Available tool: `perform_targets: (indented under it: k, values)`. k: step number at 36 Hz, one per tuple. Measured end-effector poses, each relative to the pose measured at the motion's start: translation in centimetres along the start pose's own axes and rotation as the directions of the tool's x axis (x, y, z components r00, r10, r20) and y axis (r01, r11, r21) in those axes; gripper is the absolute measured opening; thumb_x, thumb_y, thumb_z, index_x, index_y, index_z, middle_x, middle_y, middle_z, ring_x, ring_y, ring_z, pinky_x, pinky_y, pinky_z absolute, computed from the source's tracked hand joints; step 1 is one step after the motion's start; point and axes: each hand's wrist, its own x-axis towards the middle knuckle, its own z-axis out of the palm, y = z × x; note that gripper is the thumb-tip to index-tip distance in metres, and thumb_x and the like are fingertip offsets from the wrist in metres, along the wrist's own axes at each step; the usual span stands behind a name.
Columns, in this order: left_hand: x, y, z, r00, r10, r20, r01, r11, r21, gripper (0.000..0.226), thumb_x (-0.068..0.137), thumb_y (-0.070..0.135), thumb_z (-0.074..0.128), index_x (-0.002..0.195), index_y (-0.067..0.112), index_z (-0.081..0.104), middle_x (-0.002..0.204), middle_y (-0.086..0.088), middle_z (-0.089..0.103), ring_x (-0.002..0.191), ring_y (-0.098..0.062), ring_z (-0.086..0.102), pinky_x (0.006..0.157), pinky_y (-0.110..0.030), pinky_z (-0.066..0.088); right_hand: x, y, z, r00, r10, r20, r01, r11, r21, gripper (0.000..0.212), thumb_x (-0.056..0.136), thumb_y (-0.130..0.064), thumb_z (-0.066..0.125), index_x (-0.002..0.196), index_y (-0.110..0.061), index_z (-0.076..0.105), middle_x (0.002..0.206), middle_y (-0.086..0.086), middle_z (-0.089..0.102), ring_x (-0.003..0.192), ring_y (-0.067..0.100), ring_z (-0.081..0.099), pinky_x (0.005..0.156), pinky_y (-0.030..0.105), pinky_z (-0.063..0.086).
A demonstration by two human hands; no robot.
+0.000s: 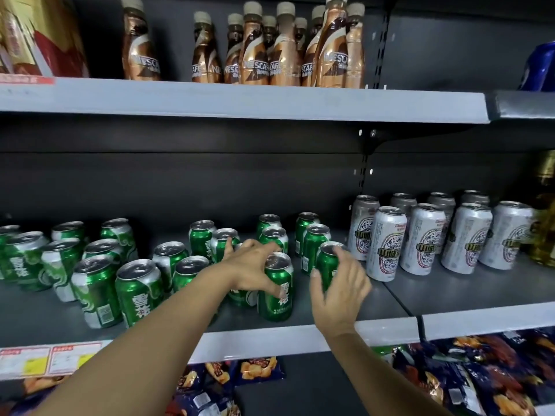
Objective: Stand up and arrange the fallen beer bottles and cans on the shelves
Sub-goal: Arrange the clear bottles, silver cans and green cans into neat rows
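Note:
Several green beer cans stand upright on the grey middle shelf [300, 336]. My left hand [250, 270] reaches in over the middle group, fingers spread, fingertips touching the front green can [277, 292]. Under its wrist lies another green can [241, 295], mostly hidden and seemingly on its side. My right hand [339, 286] curls around the right side of a green can [327, 265] at the end of the rightmost row. Further green cans [138, 292] stand loosely spaced to the left. White cans [387, 244] stand upright in rows on the right.
Brown coffee bottles [255, 52] line the upper shelf, beside a gold and red box [36, 34]. Snack bags [468, 382] fill the shelf below. A yellowish bottle [545, 229] stands at the far right. Price tags [51, 360] hang on the shelf edge at the left.

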Motion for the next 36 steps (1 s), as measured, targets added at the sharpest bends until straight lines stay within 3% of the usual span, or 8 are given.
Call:
perform_targets:
  k: [3,7,13,20,23,26,30,36]
  values:
    - [-0.1,-0.5,-0.9,0.999,0.014,0.039,-0.014,1.000,-0.014,0.100,0.071,0.038,0.077,0.150,0.037,0.017,0.155,-0.001,0.024,0.147,-0.020,0.008,0.118,-0.055,-0.005,0.3,-1.9,0.4,0.974,-0.222,0.052,0.220,0.975,0.042,0.052,0.086,-0.039,0.043,0.131,-0.014,0.045,0.124,0.008,0.057,0.115,0.024,0.045,0.096,0.040,0.029]
    - [-0.2,-1.9,-2.1,0.998,-0.050,-0.032,0.044,0.988,-0.151,0.082,0.075,0.017,0.067,0.145,0.034,0.028,0.150,0.000,0.034,0.142,-0.022,0.020,0.118,-0.051,0.011,2.1,-4.5,1.0,0.946,-0.309,0.098,0.302,0.950,0.080,0.045,0.087,-0.038,0.042,0.126,-0.016,0.051,0.120,0.004,0.059,0.112,0.022,0.047,0.092,0.037,0.030]
    - [-0.1,-6.8,-3.6,0.917,-0.259,-0.305,0.198,0.956,-0.217,0.047,0.082,0.013,0.057,0.127,0.026,0.052,0.134,-0.003,0.051,0.127,-0.026,0.041,0.106,-0.042,0.037,6.0,-7.7,2.9,0.894,-0.157,0.420,0.187,0.982,-0.029,0.034,0.097,-0.039,0.039,0.122,-0.023,0.056,0.116,-0.007,0.062,0.115,0.019,0.047,0.095,0.034,0.026]
    - [0.6,-13.1,-5.4,0.870,-0.369,-0.326,0.289,0.919,-0.269,0.028,0.085,0.010,0.057,0.103,0.030,0.057,0.119,-0.004,0.059,0.106,-0.026,0.055,0.088,-0.040,0.051,9.2,-10.2,6.2,0.795,-0.039,0.605,0.128,0.986,-0.104,0.022,0.099,-0.029,0.045,0.115,-0.024,0.060,0.104,-0.006,0.069,0.111,0.021,0.052,0.094,0.034,0.030]
    - [1.8,-14.9,-5.8,0.895,-0.352,-0.273,0.286,0.924,-0.253,0.029,0.086,0.010,0.058,0.111,0.024,0.061,0.122,-0.006,0.059,0.110,-0.027,0.056,0.091,-0.039,0.050,9.9,-11.4,8.0,0.702,-0.012,0.712,0.163,0.976,-0.145,0.027,0.099,-0.037,0.048,0.119,-0.025,0.060,0.113,-0.003,0.067,0.113,0.022,0.056,0.098,0.034,0.030]
    - [3.3,-16.3,-6.1,0.925,-0.308,-0.221,0.263,0.941,-0.211,0.033,0.087,0.014,0.059,0.119,0.024,0.062,0.126,-0.008,0.061,0.113,-0.028,0.056,0.095,-0.036,0.048,10.3,-12.6,10.0,0.545,0.032,0.838,0.219,0.959,-0.180,0.051,0.093,-0.054,0.053,0.135,-0.025,0.051,0.132,-0.001,0.058,0.122,0.023,0.052,0.103,0.038,0.031]
    - [5.6,-17.1,-6.6,0.975,-0.201,-0.091,0.190,0.975,-0.111,0.058,0.094,0.017,0.055,0.149,0.022,0.036,0.152,-0.005,0.038,0.135,-0.025,0.040,0.108,-0.028,0.034,10.5,-13.8,12.6,0.334,0.117,0.935,0.203,0.960,-0.193,0.086,0.084,-0.050,0.069,0.152,-0.020,0.027,0.153,0.004,0.037,0.135,0.027,0.041,0.108,0.038,0.036]
    - [8.2,-17.2,-6.2,0.984,-0.148,0.097,0.148,0.989,0.010,0.082,0.088,0.029,0.069,0.154,0.023,0.020,0.157,-0.005,0.030,0.138,-0.026,0.037,0.109,-0.030,0.036,10.5,-14.5,14.3,0.241,0.152,0.959,0.222,0.953,-0.207,0.071,0.080,-0.037,0.077,0.139,-0.019,0.043,0.139,0.003,0.049,0.118,0.023,0.052,0.088,0.031,0.047]
